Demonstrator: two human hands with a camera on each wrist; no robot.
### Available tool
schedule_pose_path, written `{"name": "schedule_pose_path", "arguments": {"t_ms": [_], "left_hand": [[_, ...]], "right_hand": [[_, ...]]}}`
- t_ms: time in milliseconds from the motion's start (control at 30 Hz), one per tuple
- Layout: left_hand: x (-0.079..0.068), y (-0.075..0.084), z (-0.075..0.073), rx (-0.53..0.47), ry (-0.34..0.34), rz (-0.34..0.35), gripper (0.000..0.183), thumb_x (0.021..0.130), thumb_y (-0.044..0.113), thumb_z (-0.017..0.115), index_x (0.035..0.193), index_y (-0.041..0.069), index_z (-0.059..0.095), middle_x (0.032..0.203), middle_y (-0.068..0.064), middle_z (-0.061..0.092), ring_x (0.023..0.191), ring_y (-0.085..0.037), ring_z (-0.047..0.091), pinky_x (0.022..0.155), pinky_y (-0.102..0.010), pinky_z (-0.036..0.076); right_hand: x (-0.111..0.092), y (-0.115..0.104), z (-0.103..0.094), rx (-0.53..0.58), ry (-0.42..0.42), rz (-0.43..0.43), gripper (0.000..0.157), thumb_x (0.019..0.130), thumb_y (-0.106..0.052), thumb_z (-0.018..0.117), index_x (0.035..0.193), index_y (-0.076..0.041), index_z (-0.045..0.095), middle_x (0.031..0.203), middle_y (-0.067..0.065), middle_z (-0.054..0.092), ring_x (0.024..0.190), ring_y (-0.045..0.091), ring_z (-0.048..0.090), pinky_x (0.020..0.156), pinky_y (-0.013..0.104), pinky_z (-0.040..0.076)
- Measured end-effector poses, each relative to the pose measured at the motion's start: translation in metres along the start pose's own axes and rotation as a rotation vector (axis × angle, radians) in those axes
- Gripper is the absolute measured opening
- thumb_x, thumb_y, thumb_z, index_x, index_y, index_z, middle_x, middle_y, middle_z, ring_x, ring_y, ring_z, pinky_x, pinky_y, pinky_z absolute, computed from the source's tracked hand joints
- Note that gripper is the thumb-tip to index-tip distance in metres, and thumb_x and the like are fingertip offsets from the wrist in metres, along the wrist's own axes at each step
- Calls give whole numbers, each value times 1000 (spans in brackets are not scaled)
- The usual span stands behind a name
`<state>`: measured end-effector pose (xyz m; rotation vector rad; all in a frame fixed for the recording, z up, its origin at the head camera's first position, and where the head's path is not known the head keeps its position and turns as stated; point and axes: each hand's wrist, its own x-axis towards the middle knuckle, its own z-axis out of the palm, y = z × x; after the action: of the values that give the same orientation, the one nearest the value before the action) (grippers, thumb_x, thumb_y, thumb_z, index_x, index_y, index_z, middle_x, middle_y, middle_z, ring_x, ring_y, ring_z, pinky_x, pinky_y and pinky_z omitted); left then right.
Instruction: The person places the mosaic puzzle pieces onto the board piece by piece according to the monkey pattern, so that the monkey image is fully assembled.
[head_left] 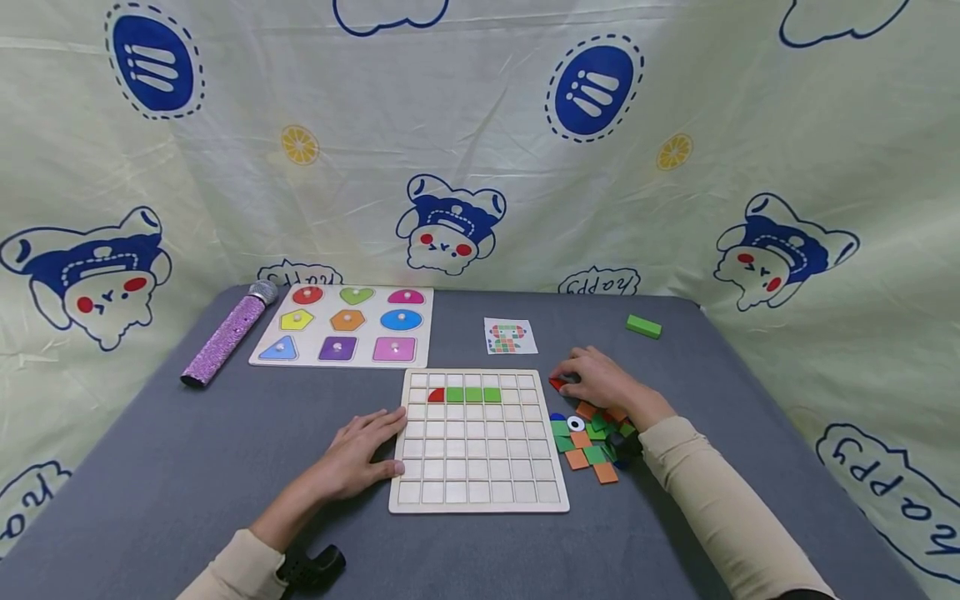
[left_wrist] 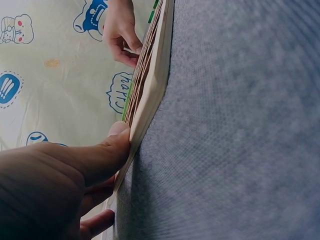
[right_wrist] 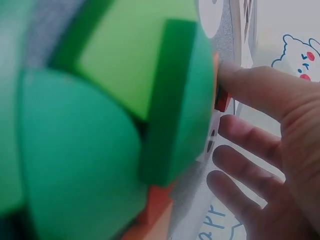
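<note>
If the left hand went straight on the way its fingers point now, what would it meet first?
The grid board: the left hand already touches its left edge in the head view, so there seems to be no free space before it.

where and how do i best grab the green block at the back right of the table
Pinch the green block mid-length across its two long sides, coming from above, probably with the right hand, which is nearer. It is narrow, lies flat and sits apart from the tile pile, so those sides look free.
</note>
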<state>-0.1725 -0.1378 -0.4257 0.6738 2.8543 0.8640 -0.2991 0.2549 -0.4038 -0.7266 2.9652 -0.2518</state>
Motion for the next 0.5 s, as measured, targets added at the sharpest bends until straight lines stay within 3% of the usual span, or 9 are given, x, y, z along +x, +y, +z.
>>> {"name": "schedule_pose_path", "arguments": {"t_ms": [267, 500], "left_hand": [[0, 1, 0, -2, -3, -2, 65, 87, 27, 66, 143, 4, 40, 152, -10, 36, 141, -38, 29, 108, -65, 17], [0, 0, 0, -2, 1, -2, 65, 87, 27, 66, 143, 4, 40, 152, -11, 36, 141, -38, 29, 108, -65, 17]], "right_hand": [[-3, -3, 0, 14, 25, -2, 24, 87, -29, 67, 109, -18, 70, 104, 3, 59, 94, 19, 46, 79, 37, 41], [-12, -19, -4, 52, 82, 3, 23, 86, -29, 69, 104, -16, 71, 102, 2, 62, 94, 19, 47, 80, 37, 43]]}}
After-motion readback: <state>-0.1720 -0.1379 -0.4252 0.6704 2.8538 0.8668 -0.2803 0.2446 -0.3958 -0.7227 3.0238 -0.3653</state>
